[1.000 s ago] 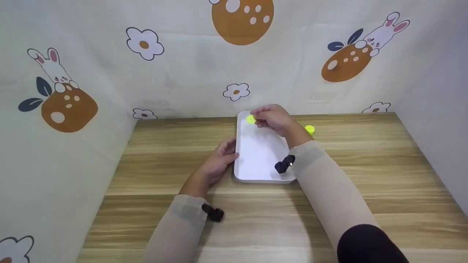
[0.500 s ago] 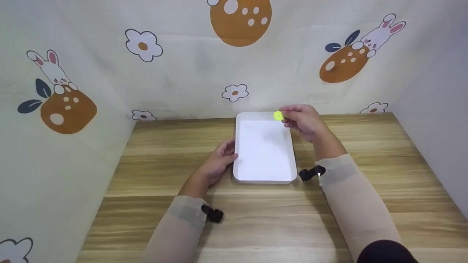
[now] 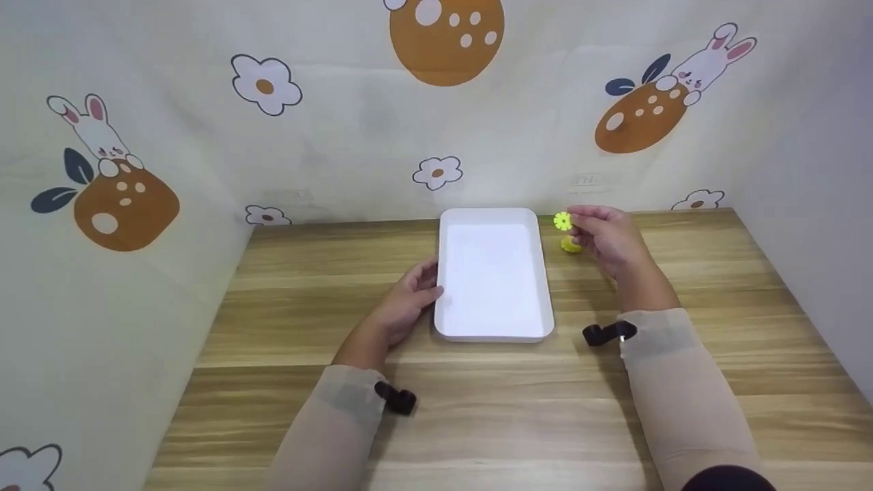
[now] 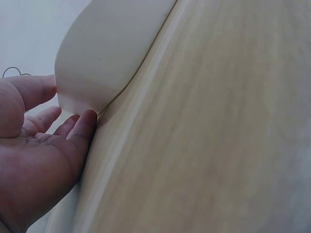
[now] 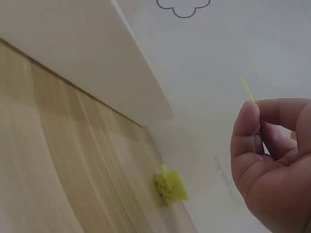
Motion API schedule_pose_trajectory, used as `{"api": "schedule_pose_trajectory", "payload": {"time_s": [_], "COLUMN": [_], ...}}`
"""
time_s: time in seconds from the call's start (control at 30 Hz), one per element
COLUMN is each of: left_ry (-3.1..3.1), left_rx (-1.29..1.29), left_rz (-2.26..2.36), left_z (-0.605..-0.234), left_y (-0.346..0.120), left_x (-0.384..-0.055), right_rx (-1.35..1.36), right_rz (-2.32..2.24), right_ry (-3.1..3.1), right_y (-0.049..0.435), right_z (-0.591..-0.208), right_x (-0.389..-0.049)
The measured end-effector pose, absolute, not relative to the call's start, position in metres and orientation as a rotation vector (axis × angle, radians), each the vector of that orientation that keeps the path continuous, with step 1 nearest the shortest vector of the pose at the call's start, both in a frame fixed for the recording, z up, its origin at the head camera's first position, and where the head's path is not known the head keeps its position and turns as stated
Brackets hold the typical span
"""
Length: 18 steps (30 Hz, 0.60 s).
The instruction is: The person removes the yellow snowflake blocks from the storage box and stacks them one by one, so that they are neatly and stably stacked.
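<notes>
A thin yellow-green flower-shaped plastic disc (image 3: 563, 221) is pinched between thumb and index finger of my right hand (image 3: 610, 242), in the air to the right of the white tray (image 3: 548, 300). Seen edge-on, the disc (image 5: 247, 88) stands out past the fingertips in the right wrist view. Below it on the table lies a yellow cluster (image 5: 172, 185), seemingly several discs together, partly covered by the hand in the head view. My left hand (image 3: 409, 300) holds the tray's left side; the left wrist view has the thumb at its rim and fingers at its lower edge.
The wood-grain table (image 3: 477, 402) meets a patterned cloth wall (image 3: 354, 136) just behind the tray. Plain side walls stand left and right. A small black camera sits on each wrist.
My right hand has moved right with the disc, from above the tray's far left corner, across the tray, to beside it over the yellow cluster. The left hand and tray stay put.
</notes>
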<state>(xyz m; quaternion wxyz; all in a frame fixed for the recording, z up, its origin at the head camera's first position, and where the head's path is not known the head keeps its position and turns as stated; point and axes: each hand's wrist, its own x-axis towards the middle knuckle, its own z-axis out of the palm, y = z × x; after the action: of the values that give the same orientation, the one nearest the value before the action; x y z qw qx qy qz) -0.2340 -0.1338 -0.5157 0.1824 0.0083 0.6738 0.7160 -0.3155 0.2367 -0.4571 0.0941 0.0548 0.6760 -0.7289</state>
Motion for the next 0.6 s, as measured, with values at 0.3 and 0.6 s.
{"api": "schedule_pose_trajectory", "payload": {"time_s": [0.3, 0.6], "left_ry": [1.897, 1.905], "left_rx": [0.040, 0.053], "left_rz": [2.043, 2.030], "left_z": [-0.515, -0.519], "left_y": [-0.135, -0.135], "left_x": [-0.234, -0.234], "right_rx": [0.321, 0.365], "right_rz": [-2.209, -2.221], "right_ry": [1.965, 1.915], "right_y": [0.252, 0.272], "right_z": [-0.478, -0.501], "right_x": [-0.322, -0.325]}}
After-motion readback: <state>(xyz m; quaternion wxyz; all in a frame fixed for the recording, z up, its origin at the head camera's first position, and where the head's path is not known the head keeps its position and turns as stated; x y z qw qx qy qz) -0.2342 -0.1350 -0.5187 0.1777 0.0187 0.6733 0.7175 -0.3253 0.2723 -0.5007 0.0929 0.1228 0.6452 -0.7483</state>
